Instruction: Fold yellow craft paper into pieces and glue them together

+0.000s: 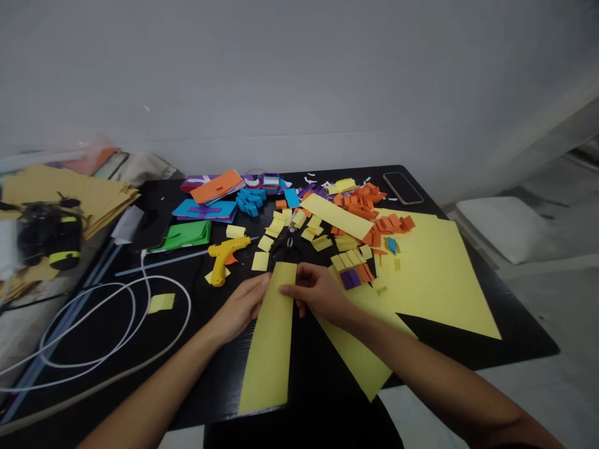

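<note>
A long yellow paper strip [270, 340] runs toward me over the front edge of the black table. My right hand [321, 293] pinches its right side near the far end, thumb on top. My left hand [243, 305] holds the strip's left edge, its fingertips partly hidden behind the paper. Just beyond the strip lie dark-handled scissors [289, 240]. Small folded yellow paper pieces [276, 226] are scattered around them. A yellow glue gun [224, 257] rests to the left of my left hand. Beneath my right forearm is another yellow paper piece [360, 355].
Large yellow sheets [435, 274] cover the right side. Orange folded pieces [365, 202] pile up behind, near a phone [402, 188]. Stacked coloured papers [206, 210] stand back left. A white cable [135, 299] loops across the left. Brown envelopes [70, 190] lie at far left.
</note>
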Tool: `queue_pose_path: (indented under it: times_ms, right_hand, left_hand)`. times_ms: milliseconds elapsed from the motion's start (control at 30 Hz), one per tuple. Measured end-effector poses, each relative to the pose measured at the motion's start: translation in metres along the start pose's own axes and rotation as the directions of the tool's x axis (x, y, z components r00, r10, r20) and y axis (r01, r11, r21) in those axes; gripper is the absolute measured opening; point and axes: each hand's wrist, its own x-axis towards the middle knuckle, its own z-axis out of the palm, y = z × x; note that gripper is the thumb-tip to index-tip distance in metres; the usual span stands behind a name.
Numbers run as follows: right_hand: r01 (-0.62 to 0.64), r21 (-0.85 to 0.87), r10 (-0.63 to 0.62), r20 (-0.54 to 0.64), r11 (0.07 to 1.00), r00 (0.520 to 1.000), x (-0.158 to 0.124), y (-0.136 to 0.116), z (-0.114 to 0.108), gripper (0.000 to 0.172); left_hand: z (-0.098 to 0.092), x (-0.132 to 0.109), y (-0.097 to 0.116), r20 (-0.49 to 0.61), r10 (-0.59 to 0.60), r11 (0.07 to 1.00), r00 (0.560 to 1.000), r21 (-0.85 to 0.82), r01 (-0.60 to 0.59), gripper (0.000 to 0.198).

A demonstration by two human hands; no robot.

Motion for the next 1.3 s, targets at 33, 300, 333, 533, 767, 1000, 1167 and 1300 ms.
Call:
queue_pose_path:
  times_ms: [33,300,333,533,767,1000,1167,1300]
  right_hand:
    - [-0.006,0.021,0.006,0.003,1.000,1.000,0.000,0.001,0.001,0.042]
    - [0.037,0.052,-0.037,-0.007,0.998,0.999,-0.003,0.003,0.006,0.055]
    - [0.046,0.047,-0.046,-0.001,0.998,0.999,-0.004,0.003,0.007,0.054]
    - [0.143,0.016,-0.144,0.032,0.990,0.989,-0.009,0.003,0.005,0.040]
    - [0.226,-0.032,-0.227,-0.014,0.974,0.974,-0.009,0.006,0.004,0.031]
    - [0.217,-0.081,-0.222,-0.051,0.973,0.974,-0.009,0.007,0.005,0.031]
    - [0.247,-0.094,-0.251,-0.039,0.964,0.967,-0.012,0.012,0.009,0.028]
    - [0.256,-0.077,-0.258,-0.025,0.964,0.966,-0.013,0.012,0.009,0.026]
  left_hand:
    - [-0.001,0.000,-0.002,0.032,0.011,0.999,0.999,0.034,-0.012,0.054]
    - [0.004,-0.001,0.005,0.113,0.111,0.947,0.987,0.288,-0.140,0.046]
    - [0.005,-0.001,0.006,0.105,0.123,0.941,0.987,0.303,-0.150,0.046]
    - [0.008,-0.003,0.007,0.027,0.166,0.905,0.986,0.392,-0.164,0.048]
    - [0.009,-0.005,0.008,0.008,0.212,0.875,0.977,0.443,-0.193,0.046]
    - [0.009,-0.005,0.008,0.005,0.237,0.876,0.972,0.432,-0.215,0.045]
    - [0.009,-0.006,0.010,-0.053,0.307,0.867,0.950,0.427,-0.256,0.039]
    - [0.006,-0.008,0.011,-0.027,0.306,0.871,0.952,0.412,-0.268,0.034]
